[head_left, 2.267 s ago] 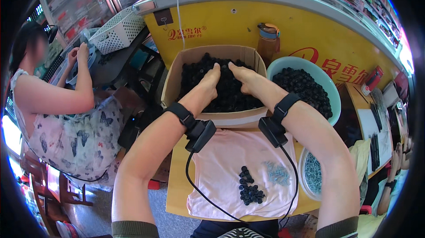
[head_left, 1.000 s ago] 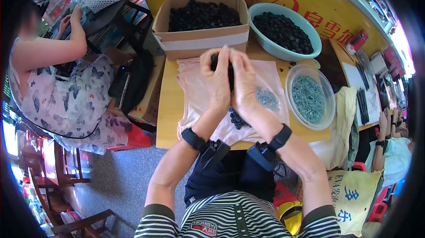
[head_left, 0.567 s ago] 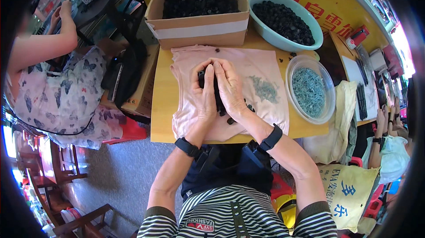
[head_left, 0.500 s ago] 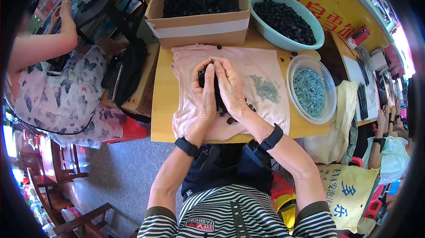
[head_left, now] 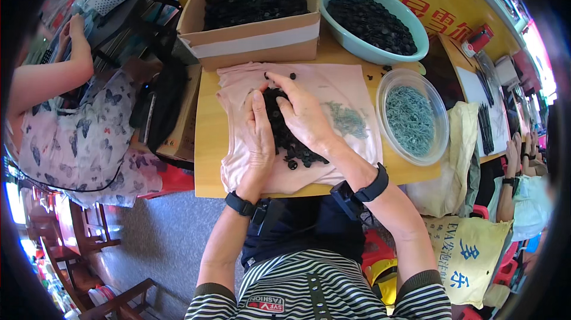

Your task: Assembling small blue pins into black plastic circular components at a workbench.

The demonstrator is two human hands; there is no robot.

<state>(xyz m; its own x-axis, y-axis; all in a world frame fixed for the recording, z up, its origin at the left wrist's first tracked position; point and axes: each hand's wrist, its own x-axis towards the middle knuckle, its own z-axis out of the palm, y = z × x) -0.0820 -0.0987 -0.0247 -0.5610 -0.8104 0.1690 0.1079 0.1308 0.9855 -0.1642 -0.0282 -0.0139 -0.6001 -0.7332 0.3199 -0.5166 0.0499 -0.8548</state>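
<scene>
A pile of small black round parts (head_left: 286, 134) lies on a pink cloth (head_left: 238, 91) over the wooden table. My left hand (head_left: 260, 135) stands along the pile's left side, fingers out and palm turned inward. On the other side my right hand (head_left: 304, 116) reaches over the pile's upper edge, its fingers stretched and slightly bent. Both hands touch the pile, and neither is closed round a part. A thin heap of grey-green slivers (head_left: 347, 119) is on the cloth, right of my right hand.
Behind the cloth stand a cardboard box (head_left: 256, 40) and a pale teal basin (head_left: 333, 25), both filled with black parts. A clear round tub (head_left: 441, 119) of grey-green pieces sits at the right. Another person's arm (head_left: 59, 76) is at the far left.
My hands have come apart from being cupped together round the black parts. The parts now lie spread between them on the cloth. The whole view has shifted slightly.
</scene>
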